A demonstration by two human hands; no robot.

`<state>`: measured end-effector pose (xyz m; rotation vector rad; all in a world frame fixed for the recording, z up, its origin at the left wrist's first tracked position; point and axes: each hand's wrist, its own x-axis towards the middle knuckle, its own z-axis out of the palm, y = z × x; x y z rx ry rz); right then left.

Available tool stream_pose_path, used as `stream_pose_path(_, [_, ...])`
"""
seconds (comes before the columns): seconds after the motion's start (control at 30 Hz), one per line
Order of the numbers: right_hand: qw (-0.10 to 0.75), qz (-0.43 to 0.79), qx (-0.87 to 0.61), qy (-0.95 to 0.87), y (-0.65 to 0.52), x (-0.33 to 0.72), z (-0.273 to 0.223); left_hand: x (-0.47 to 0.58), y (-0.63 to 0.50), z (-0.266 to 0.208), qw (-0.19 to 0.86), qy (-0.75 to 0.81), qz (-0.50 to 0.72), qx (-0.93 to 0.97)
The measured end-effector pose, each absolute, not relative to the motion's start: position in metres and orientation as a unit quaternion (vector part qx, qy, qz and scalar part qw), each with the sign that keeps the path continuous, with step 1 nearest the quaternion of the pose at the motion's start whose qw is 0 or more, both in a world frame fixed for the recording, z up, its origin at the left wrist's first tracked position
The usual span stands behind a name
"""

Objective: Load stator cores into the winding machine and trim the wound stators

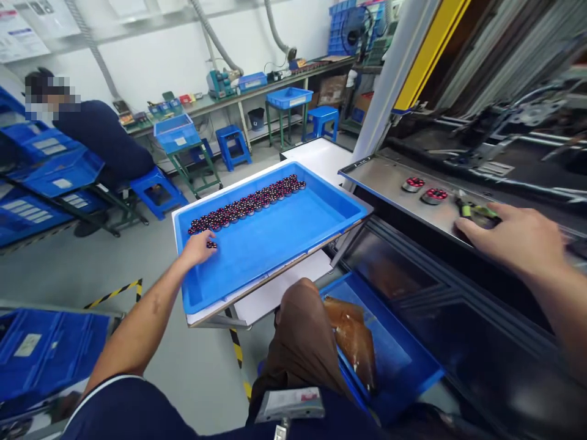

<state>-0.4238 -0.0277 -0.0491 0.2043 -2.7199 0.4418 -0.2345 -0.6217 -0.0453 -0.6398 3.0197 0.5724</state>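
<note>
Inside the left end of a blue tray (275, 238), my left hand (199, 247) is closed on a small round motor stator (211, 245) with dark red windings. Just beyond it, a band of several such stators (247, 206) lies along the tray's far side. On the metal ledge at right, my right hand (523, 238) hovers around green-handled cutters (477, 212), thumb and forefinger apart. Its other fingers are hidden. Two more wound stators, one (413, 184) behind the other (434, 195), sit left of the cutters on that ledge.
A machine with a yellow post (431, 55) stands at right. Below the ledge, a blue bin (398, 366) holds brown plastic-like material. My knee (302, 305) is beside the tray table. A seated co-worker (101, 134), blue stools (233, 146) and a bench (206, 104) are farther back.
</note>
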Motion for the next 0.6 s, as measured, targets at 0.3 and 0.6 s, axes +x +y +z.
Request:
stream_pose_path(0.3, [0.290,0.147,0.172,-0.930,-0.094,-0.300,-0.027,-0.256,-0.691,-0.071,0.070,0.969,0.048,-0.232])
stream_pose_path(0.6, [0.177,0.234,0.220,-0.930,-0.094,-0.187,-0.129,-0.273,-0.715,-0.067,0.049,0.980,0.014,-0.190])
